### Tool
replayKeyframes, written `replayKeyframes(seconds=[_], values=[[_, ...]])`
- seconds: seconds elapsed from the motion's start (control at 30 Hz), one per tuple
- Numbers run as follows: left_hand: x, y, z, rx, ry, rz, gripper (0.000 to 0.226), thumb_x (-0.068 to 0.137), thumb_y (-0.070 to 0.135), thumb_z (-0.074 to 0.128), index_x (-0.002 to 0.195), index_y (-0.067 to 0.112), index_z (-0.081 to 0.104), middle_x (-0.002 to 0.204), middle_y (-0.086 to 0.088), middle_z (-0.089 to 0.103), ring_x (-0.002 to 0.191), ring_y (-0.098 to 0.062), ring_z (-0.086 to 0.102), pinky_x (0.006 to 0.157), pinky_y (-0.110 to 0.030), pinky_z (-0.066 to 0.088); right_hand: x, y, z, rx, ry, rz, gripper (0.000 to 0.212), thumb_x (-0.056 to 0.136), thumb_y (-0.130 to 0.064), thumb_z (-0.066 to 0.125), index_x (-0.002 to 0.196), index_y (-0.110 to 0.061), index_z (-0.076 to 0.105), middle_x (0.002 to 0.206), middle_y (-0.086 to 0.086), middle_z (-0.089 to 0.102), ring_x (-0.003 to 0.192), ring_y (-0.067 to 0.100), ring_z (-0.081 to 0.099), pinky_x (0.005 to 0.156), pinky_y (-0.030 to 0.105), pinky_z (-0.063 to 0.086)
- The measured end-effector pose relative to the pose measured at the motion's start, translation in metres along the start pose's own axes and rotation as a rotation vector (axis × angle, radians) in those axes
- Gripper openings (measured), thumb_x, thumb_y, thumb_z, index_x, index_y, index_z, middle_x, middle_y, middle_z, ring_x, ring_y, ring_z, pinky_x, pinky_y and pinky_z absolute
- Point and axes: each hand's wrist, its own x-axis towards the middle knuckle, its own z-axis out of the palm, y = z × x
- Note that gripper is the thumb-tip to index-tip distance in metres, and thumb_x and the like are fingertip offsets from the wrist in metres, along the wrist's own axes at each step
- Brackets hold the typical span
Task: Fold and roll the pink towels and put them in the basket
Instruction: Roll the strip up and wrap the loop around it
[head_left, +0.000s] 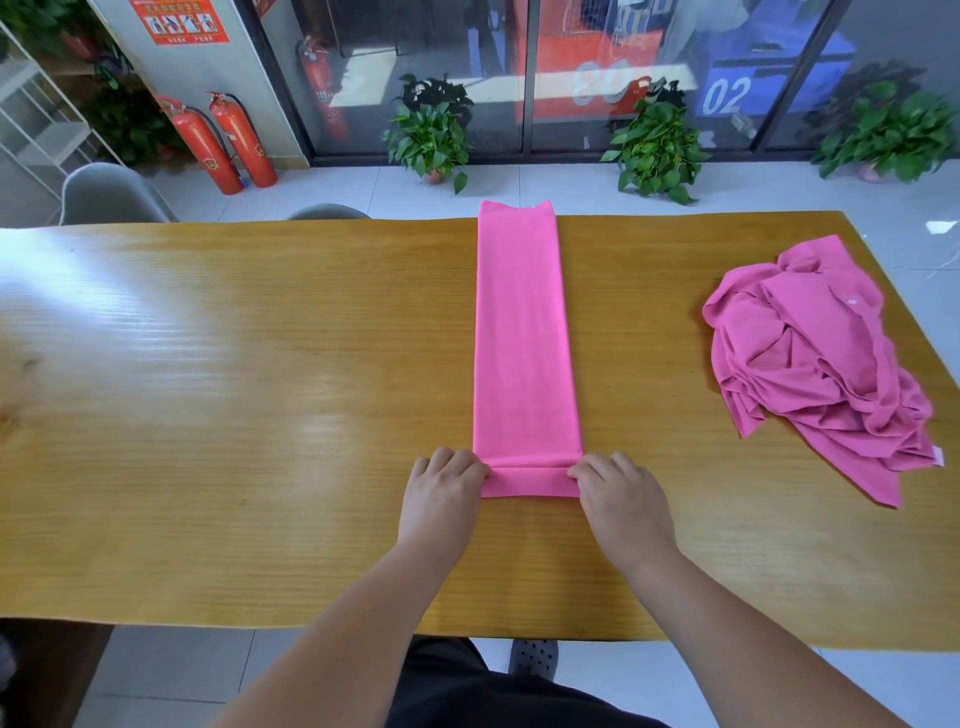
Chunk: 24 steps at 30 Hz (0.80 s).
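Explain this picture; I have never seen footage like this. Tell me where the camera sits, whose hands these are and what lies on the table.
No machine here: a person works with bare hands. The one picture comes from a camera on their head, looking forward and down. On the wooden table lies a pink towel, folded into a long narrow strip that reaches the far edge. The left hand and right hand grip its near end, where a first turn is folded over. A crumpled pink pile lies further right.
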Motion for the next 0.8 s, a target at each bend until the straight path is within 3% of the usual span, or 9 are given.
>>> replayKeyframes(seconds=[0.1,0.2,0.3,0.37,0.43,0.57,0.67,0.8], values=[[-0.017,0.000,-0.004,-0.064,-0.005,0.005,0.032,0.093,0.025,0.075,0.124,0.029,0.074,0.122,0.014,0.069,0.102,-0.018,0.060,0.082,-0.036,0.049,-0.017,0.003,0.002,-0.004,0.005,-0.029,0.038,0.102,-0.027,0.066,0.138,-0.018,0.068,0.135,-0.007,0.065,0.106,0.021,0.062,0.075,0.038,0.057],[-0.018,0.000,-0.006,-0.139,-0.096,-0.100,0.050,0.088,0.030,0.081,0.136,0.033,0.068,0.133,0.019,0.065,0.111,-0.014,0.059,0.091,-0.034,0.049,-0.017,0.005,0.002,0.021,-0.042,-0.009,0.049,0.096,-0.030,0.076,0.143,-0.021,0.065,0.138,-0.011,0.062,0.106,0.018,0.062,0.076,0.035,0.058],[-0.006,0.001,-0.010,-0.202,-0.166,-0.236,0.049,0.091,0.022,0.079,0.135,0.037,0.066,0.131,0.021,0.065,0.114,-0.014,0.058,0.095,-0.035,0.046,-0.002,0.006,-0.004,0.149,-0.115,0.101,0.040,0.099,-0.025,0.073,0.138,-0.029,0.068,0.132,-0.020,0.062,0.107,0.011,0.061,0.077,0.029,0.057],[0.002,-0.001,-0.014,-0.302,-0.208,-0.320,0.043,0.097,0.025,0.074,0.137,0.038,0.064,0.117,0.024,0.065,0.112,-0.014,0.059,0.097,-0.036,0.047,0.007,0.007,-0.011,0.287,-0.191,0.195,0.037,0.105,-0.030,0.064,0.141,-0.038,0.064,0.131,-0.027,0.058,0.106,0.003,0.059,0.078,0.026,0.054],[0.006,-0.004,-0.017,-0.467,-0.245,-0.421,0.039,0.099,0.030,0.072,0.135,0.040,0.062,0.108,0.028,0.064,0.098,-0.008,0.059,0.088,-0.032,0.049,0.012,0.008,-0.021,0.419,-0.242,0.284,0.034,0.106,-0.037,0.061,0.140,-0.043,0.062,0.123,-0.029,0.059,0.092,0.000,0.060,0.074,0.025,0.052],[0.005,-0.012,-0.019,-0.700,-0.267,-0.537,0.032,0.095,0.040,0.077,0.124,0.042,0.062,0.114,0.026,0.071,0.080,0.001,0.061,0.069,-0.018,0.047,0.010,0.010,-0.027,0.616,-0.249,0.435,0.030,0.101,-0.041,0.068,0.131,-0.044,0.065,0.085,-0.017,0.065,0.067,0.008,0.059,0.059,0.026,0.049],[-0.002,-0.014,-0.019,-0.769,-0.273,-0.597,0.026,0.092,0.046,0.079,0.111,0.042,0.062,0.106,0.022,0.075,0.084,-0.002,0.064,0.069,-0.022,0.048,0.003,0.010,-0.027,0.751,-0.231,0.501,0.026,0.098,-0.038,0.074,0.124,-0.042,0.069,0.102,-0.021,0.072,0.076,-0.002,0.062,0.066,0.022,0.049],[-0.003,-0.015,-0.020,-0.800,-0.284,-0.641,0.025,0.090,0.051,0.079,0.103,0.039,0.062,0.096,0.016,0.078,0.093,-0.002,0.069,0.070,-0.027,0.051,0.002,0.010,-0.027,0.807,-0.234,0.560,0.025,0.095,-0.044,0.077,0.118,-0.040,0.071,0.097,-0.020,0.073,0.082,-0.009,0.064,0.069,0.020,0.050]])
